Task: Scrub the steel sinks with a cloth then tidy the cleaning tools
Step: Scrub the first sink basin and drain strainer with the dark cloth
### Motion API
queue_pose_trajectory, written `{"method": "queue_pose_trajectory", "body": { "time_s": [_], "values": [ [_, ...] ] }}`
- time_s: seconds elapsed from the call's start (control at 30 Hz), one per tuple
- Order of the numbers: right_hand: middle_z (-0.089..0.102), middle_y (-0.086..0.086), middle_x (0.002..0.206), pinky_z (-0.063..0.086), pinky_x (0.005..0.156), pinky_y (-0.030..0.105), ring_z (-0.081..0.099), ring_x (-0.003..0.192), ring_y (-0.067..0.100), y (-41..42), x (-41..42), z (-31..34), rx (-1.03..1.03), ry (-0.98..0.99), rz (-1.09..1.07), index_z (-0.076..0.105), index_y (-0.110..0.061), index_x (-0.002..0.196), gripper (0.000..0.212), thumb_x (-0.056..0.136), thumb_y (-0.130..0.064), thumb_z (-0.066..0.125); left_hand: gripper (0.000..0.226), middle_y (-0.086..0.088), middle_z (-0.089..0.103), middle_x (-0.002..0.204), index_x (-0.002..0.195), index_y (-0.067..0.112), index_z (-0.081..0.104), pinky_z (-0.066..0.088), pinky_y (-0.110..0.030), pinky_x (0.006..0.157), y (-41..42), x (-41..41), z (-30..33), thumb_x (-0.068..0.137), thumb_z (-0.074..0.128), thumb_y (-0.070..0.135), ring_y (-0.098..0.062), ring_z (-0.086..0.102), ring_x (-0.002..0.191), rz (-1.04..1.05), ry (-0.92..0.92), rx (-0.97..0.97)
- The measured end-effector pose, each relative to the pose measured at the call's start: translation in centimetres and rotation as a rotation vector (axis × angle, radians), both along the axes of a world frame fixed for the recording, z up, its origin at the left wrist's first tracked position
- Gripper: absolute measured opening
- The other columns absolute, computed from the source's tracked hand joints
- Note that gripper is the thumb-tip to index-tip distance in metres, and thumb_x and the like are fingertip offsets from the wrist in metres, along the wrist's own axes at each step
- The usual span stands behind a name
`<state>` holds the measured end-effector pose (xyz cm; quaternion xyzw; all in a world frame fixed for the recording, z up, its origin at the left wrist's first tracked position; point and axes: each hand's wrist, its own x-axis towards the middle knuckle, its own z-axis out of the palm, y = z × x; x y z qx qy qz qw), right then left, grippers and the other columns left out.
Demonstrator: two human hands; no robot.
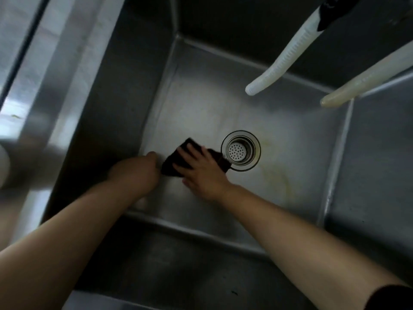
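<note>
cloth [176, 163] partly under right hand [201, 171] | left hand [136, 173] fingers hidden, perhaps curled | hoses [279, 61] cut off at top

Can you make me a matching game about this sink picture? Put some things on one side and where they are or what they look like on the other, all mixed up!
Things:
1. cloth
2. drain
3. hoses
4. left hand

Clues:
A. white, hanging down over the sink
B. dark, flat on the sink floor under the right hand
C. curled up at the cloth's left edge
D. round and shiny, full of little holes

Right pairs: 1-B, 2-D, 3-A, 4-C
</note>
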<state>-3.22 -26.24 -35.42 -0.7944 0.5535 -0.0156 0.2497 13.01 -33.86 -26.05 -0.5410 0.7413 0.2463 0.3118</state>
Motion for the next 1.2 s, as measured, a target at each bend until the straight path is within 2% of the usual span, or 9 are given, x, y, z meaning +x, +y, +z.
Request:
{"method": "queue_pose_trajectory", "body": {
  "time_s": [0.1,0.17,0.33,0.47,0.6,0.7,0.87,1.07,1.2],
  "values": [
    [0.024,0.008,0.154,0.001,0.114,0.050,0.014,0.143,0.034,4.6,1.0,0.4,0.018,-0.035,0.101,0.051,-0.026,0.133,0.043,0.090,-0.023,0.054,0.036,-0.016,0.057,0.127,0.127,0.013,0.045,0.045,-0.036,0.086,0.4,-0.1,0.2,0.096,0.041,0.030,-0.034,0.057,0.111,-0.019,0.026,-0.015],
    [0.037,0.006,0.149,0.022,0.110,0.051,0.030,0.138,0.033,7.0,0.1,0.9,-0.018,-0.041,0.147,0.057,-0.027,0.127,0.045,0.083,-0.017,0.063,0.033,-0.015,0.057,0.127,0.124,0.013,0.047,0.044,-0.035,0.084,0.5,-0.1,0.4,0.096,0.039,0.030,-0.033,0.056,0.111,-0.034,0.027,-0.005],
    [0.057,0.005,0.132,0.051,0.079,0.039,0.061,0.109,0.032,7.4,-5.0,2.1,-0.127,0.061,-0.011,0.070,-0.025,0.110,0.047,0.066,-0.014,0.082,0.035,-0.015,0.056,0.129,0.125,0.012,0.047,0.047,-0.036,0.091,0.8,0.0,1.1,0.097,0.040,0.031,-0.033,0.056,0.113,-0.048,0.070,-0.012],
    [0.066,0.014,0.117,0.053,0.069,0.040,0.065,0.085,0.037,6.6,-7.3,3.7,-0.260,0.064,-0.230,0.073,-0.011,0.100,0.036,0.066,-0.003,0.079,0.033,-0.015,0.057,0.128,0.123,0.013,0.049,0.048,-0.036,0.090,1.2,0.8,1.9,0.097,0.041,0.031,-0.033,0.056,0.112,-0.071,0.062,-0.004],
    [0.062,0.014,0.122,0.049,0.085,0.037,0.055,0.101,0.031,9.5,-2.4,4.4,-0.212,-0.116,-0.086,0.065,-0.020,0.117,0.031,0.092,-0.028,0.047,0.033,-0.015,0.057,0.127,0.122,0.015,0.050,0.048,-0.036,0.089,1.5,1.4,2.7,0.096,0.041,0.033,-0.033,0.057,0.111,-0.077,0.067,-0.012],
    [0.062,0.020,0.118,0.052,0.080,0.040,0.060,0.099,0.036,11.2,0.8,3.1,-0.089,-0.208,0.255,0.066,-0.012,0.115,0.027,0.090,-0.016,0.056,0.031,-0.014,0.057,0.127,0.121,0.016,0.049,0.047,-0.036,0.090,1.7,1.6,2.8,0.097,0.041,0.033,-0.033,0.057,0.111,-0.085,0.053,0.017],
    [0.064,0.017,0.113,0.054,0.070,0.034,0.063,0.086,0.032,10.5,-1.2,1.8,-0.104,-0.105,0.332,0.067,-0.016,0.114,0.037,0.078,-0.019,0.073,0.034,-0.012,0.056,0.131,0.125,0.016,0.049,0.046,-0.036,0.093,1.8,1.6,2.3,0.097,0.041,0.033,-0.031,0.056,0.114,-0.125,0.052,0.028],
    [0.063,0.026,0.110,0.054,0.069,0.040,0.063,0.083,0.041,7.0,-8.1,2.4,-0.217,0.090,-0.099,0.065,-0.005,0.116,0.046,0.071,-0.001,0.073,0.035,-0.011,0.058,0.127,0.127,0.018,0.049,0.048,-0.035,0.089,1.9,0.6,1.5,0.096,0.041,0.032,-0.032,0.057,0.110,-0.181,0.082,0.015],
    [0.060,0.026,0.114,0.052,0.078,0.046,0.059,0.092,0.045,5.5,-11.4,3.9,-0.247,0.180,-0.172,0.062,-0.006,0.120,0.038,0.084,-0.008,0.049,0.036,-0.011,0.058,0.129,0.128,0.018,0.049,0.048,-0.035,0.091,2.4,-0.3,1.1,0.096,0.041,0.032,-0.032,0.057,0.112,-0.193,0.087,0.000]
  ]
}}
